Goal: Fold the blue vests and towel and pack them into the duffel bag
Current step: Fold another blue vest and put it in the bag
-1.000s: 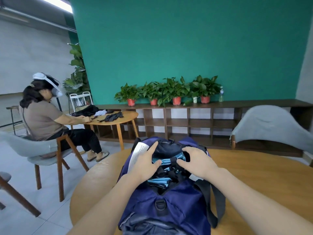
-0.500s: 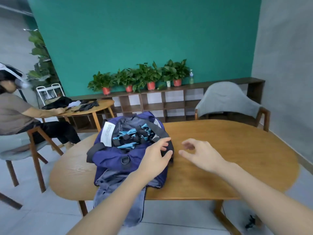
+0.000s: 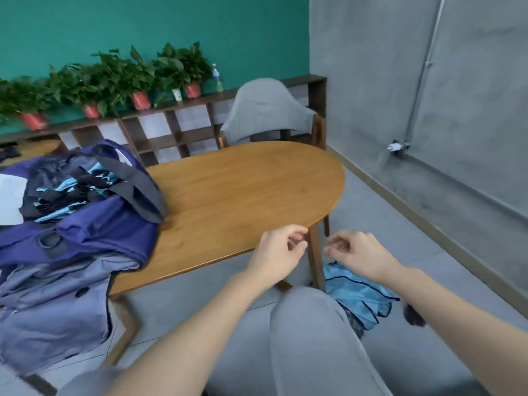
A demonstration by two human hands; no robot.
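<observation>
Now left hand [image 3: 278, 248], right hand [image 3: 353, 251] loosely curled, empty

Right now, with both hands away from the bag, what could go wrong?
The duffel bag sits open at the table edge with grey cloth hanging off; it might slide down. The blue vest lies on the floor beside the table leg, so reaching with the right hand might snag it there.

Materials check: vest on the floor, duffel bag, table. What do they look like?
Vest: thin, slightly shiny light-blue fabric with dark piping, probably polyester; it lies crumpled.
Duffel bag: soft navy woven fabric, likely nylon, matte, sagging in folds; black webbing strap.
Table: wood or wood veneer, visible grain, smooth satin finish. Solid or veneer cannot be told.
</observation>
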